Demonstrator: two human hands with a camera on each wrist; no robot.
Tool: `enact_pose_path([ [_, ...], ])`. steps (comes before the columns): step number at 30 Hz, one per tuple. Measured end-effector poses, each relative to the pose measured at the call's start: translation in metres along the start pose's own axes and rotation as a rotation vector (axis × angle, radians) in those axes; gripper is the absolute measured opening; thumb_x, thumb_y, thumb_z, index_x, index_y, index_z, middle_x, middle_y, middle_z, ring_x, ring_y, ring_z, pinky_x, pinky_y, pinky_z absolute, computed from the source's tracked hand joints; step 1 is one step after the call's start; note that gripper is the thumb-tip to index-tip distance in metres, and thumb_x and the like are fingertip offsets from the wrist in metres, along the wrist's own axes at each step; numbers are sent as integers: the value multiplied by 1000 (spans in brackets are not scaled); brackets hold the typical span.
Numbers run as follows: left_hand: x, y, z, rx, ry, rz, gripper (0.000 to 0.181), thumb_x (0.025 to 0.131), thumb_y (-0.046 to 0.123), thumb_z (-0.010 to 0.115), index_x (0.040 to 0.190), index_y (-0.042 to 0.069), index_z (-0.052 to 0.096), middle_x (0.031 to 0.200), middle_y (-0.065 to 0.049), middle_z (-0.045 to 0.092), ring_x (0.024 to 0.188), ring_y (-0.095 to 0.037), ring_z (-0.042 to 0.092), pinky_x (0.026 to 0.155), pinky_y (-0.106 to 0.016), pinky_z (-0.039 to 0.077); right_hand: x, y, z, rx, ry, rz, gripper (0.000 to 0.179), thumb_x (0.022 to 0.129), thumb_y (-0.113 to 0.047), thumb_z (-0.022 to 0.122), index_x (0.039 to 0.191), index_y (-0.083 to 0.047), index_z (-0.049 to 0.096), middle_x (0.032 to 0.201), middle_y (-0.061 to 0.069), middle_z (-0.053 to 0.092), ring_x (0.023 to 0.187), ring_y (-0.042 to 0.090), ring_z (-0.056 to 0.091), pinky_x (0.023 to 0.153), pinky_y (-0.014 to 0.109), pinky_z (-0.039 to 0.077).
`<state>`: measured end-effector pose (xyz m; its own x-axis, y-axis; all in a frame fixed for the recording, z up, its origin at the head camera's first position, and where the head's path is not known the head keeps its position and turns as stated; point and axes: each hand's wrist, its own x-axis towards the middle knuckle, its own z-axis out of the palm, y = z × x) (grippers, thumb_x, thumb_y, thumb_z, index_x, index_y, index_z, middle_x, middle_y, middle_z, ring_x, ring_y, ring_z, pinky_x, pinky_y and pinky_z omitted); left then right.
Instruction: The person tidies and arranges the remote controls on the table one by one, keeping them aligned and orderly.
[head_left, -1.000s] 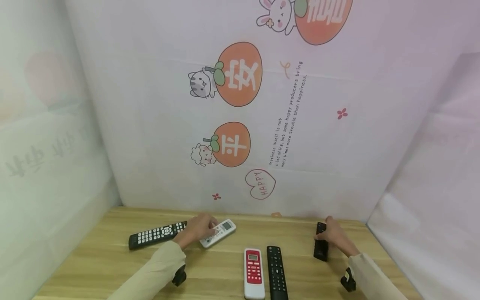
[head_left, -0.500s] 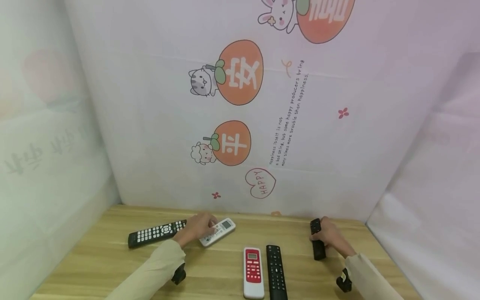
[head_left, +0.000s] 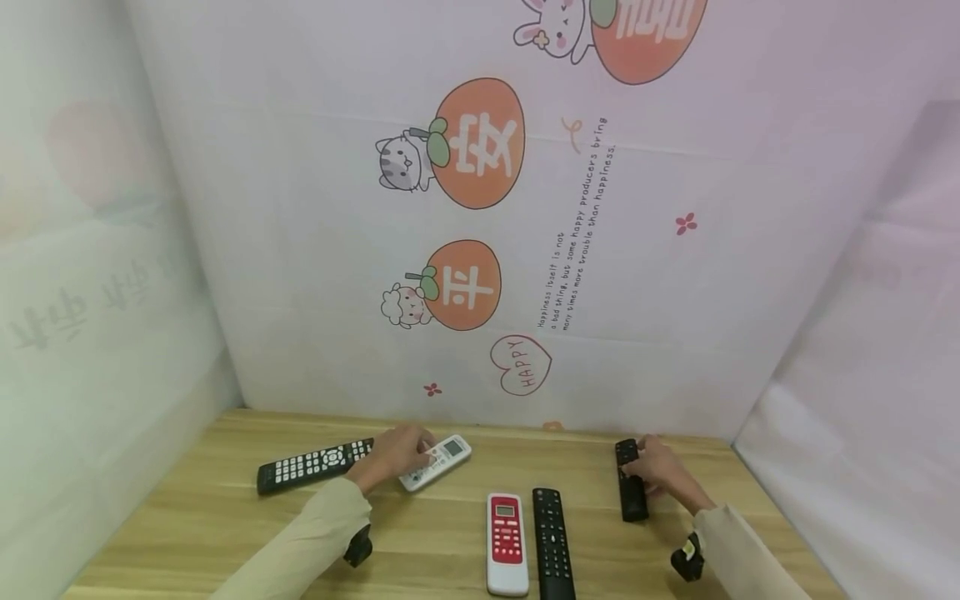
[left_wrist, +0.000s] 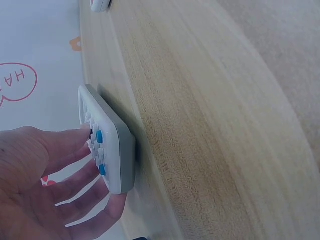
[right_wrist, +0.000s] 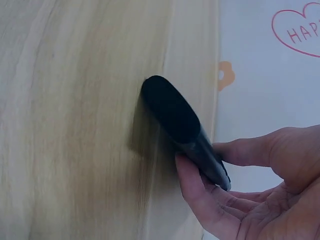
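My left hand (head_left: 396,454) holds a small white remote control (head_left: 442,461) with a grey screen, near the back of the table. In the left wrist view the thumb lies on the button face of that remote (left_wrist: 111,145), blue buttons beside it, with fingers around its far side. My right hand (head_left: 663,467) grips a short black remote control (head_left: 633,498) at the back right. Seen from the right wrist, the black remote (right_wrist: 172,110) points its blunt dark end at the camera, between thumb and fingers, tilted close over the wood.
A long black remote with white buttons (head_left: 303,471) lies left of my left hand. Between the hands, nearer me, lie a white-and-red remote (head_left: 507,546) and another long black remote (head_left: 553,546) on the wooden table (head_left: 435,542). Printed white sheets (head_left: 300,250) rise behind and at both sides.
The right hand has shifted slightly left with the short black remote, which has turned so its buttons face up more. My left hand and the white remote stay in place.
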<state>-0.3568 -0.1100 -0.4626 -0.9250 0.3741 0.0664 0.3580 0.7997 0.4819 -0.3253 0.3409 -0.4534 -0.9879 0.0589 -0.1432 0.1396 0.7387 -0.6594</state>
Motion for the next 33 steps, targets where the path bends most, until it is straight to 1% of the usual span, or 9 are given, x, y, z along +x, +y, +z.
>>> enact_pose_path([
  [6, 1, -1, 1, -3, 1, 3, 31, 91, 13, 78, 120, 3, 75, 105, -14, 76, 88, -23, 69, 80, -45, 59, -1, -3, -1, 59, -20, 49, 56, 93, -3, 66, 134, 21, 35, 116, 44, 56, 86, 42, 70, 70, 48, 64],
  [10, 2, -1, 1, -2, -1, 5, 30, 91, 13, 78, 120, 3, 75, 105, -14, 76, 88, -23, 70, 80, -44, 59, -1, -5, -2, 69, -32, 60, 57, 92, -2, 66, 134, 23, 36, 120, 45, 55, 88, 42, 70, 71, 48, 65],
  [13, 2, -1, 1, 0, -2, 5, 30, 91, 13, 78, 120, 4, 75, 105, -14, 77, 88, -22, 69, 80, -44, 59, -2, -6, -2, 79, -48, 53, 59, 91, -1, 68, 133, 26, 36, 116, 44, 58, 87, 40, 72, 72, 49, 65],
  [17, 1, -1, -2, -4, -5, 7, 31, 91, 13, 77, 120, 4, 75, 106, -14, 76, 87, -22, 69, 79, -44, 59, -4, -9, -1, 103, -68, 47, 63, 90, -2, 71, 134, 27, 36, 108, 40, 64, 83, 36, 73, 71, 47, 65],
  [21, 0, 0, -4, -6, 0, 1, 31, 91, 12, 77, 120, 4, 75, 105, -14, 76, 87, -22, 68, 79, -44, 59, -8, -13, 0, 137, -80, 28, 65, 90, -3, 71, 138, 24, 36, 103, 34, 67, 82, 34, 74, 69, 44, 66],
  [24, 0, 1, -5, -3, 1, -6, 31, 91, 12, 78, 120, 4, 75, 105, -14, 76, 86, -21, 68, 79, -43, 58, -12, -16, 0, 161, -90, 11, 66, 92, -3, 70, 141, 20, 34, 100, 31, 68, 81, 33, 74, 69, 44, 66],
  [29, -2, 3, -5, -10, -11, -21, 32, 91, 12, 78, 121, 3, 74, 104, -14, 76, 84, -20, 67, 77, -41, 58, -19, -21, 0, 197, -121, -8, 79, 92, -2, 71, 153, 14, 24, 104, 27, 69, 76, 29, 71, 69, 46, 65],
  [33, -3, 4, -5, -15, -12, -29, 32, 91, 11, 78, 122, 3, 74, 104, -14, 75, 84, -20, 67, 78, -42, 58, -24, -25, 0, 210, -144, -22, 82, 92, -3, 72, 157, 9, 24, 101, 20, 70, 73, 27, 67, 69, 46, 65],
])
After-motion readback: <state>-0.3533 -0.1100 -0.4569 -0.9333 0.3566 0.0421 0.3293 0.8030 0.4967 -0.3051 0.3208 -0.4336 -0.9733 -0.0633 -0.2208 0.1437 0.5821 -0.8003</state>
